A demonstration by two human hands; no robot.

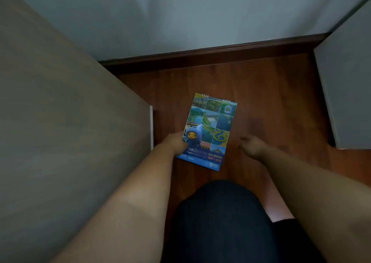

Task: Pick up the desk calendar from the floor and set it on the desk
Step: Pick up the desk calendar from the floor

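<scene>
- Head view: the desk calendar (208,131) is over the reddish wooden floor (261,106), cover up, its spiral binding pointing toward the dark baseboard (200,55) and the pale wall (180,11). Whether it rests flat on the boards or is already raised off them cannot be told.
- The cover shows a grid of blue and green pictures, a blue hooded cartoon figure and the word CALENDAR near the lower edge.
- The left hand (174,142) grips the calendar at its lower left edge, fingers closed on the cover.
- The right hand (251,145) hangs just beside the calendar's right edge, apart from it, fingers loose and holding nothing.
- A large brownish panel (60,112) fills the left side; a grey cabinet (349,86) stands at the right.
- A dark-clothed knee (220,212) sits between the forearms.
</scene>
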